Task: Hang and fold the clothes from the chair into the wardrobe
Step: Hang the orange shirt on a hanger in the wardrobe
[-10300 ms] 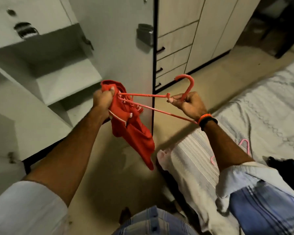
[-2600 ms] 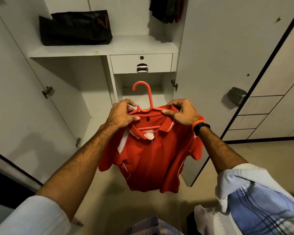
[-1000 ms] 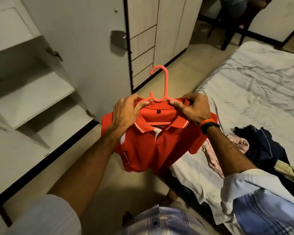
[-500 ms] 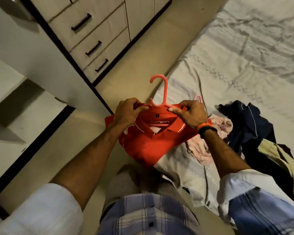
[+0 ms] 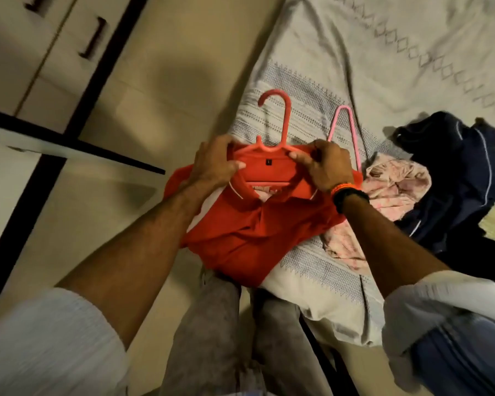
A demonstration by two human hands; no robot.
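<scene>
Over the near corner of the bed [image 5: 340, 52], the red polo shirt [image 5: 249, 235] on its red hanger [image 5: 272, 121] now lies low, its lower half resting on the patterned bedcover and spilling over the edge toward the person's legs. 2.6 s ago the same shirt was held up facing the open wardrobe; since then the view has swung down and round to the bed, and the shirt has come down with it. The left hand [image 5: 215, 164] grips the left shoulder of the shirt with fingers curled round cloth and hanger arm; the right hand [image 5: 326, 167] pinches the collar and the hanger's right arm. Both hold, neither is slack. My reading is that the shirt is being straightened on the hanger against the bed before it goes on the rail, so the hanging step is not yet done.

Just beside the right hand lies 1 pink hanger [image 5: 345, 130], unused, partly under a crumpled pink garment [image 5: 395, 184]. Further right sits a dark navy garment [image 5: 469, 172] with pale piping. These look like the next items to hang or fold. The tan floor [image 5: 183, 81] runs between the bed and the wardrobe drawers [image 5: 55, 44] at upper left, with a white door edge [image 5: 69, 144] jutting in at left.
</scene>
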